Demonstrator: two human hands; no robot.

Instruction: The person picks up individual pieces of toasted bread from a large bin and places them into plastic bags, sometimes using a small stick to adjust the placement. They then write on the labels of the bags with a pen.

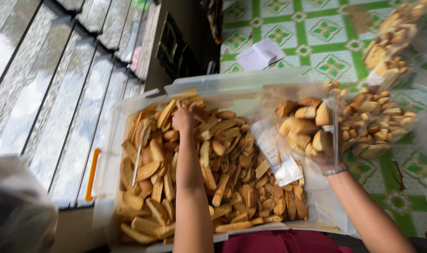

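Green-and-white patterned floor tiles (316, 33) are seen beyond a large clear plastic bin (111, 140) with an orange handle, filled with golden-brown toasted bread slices (223, 178), long, dry and crusted. The left hand (183, 118) is pressed down among the slices near the bin's far edge, its grip closed on a slice. A clear plastic bag (302, 126), part-filled with chunkier rusk pieces, is held up over the bin's right side by the right hand (327, 157), its grip closed on the bag. More filled bags (379, 122) lie on the floor by the bin's right edge.
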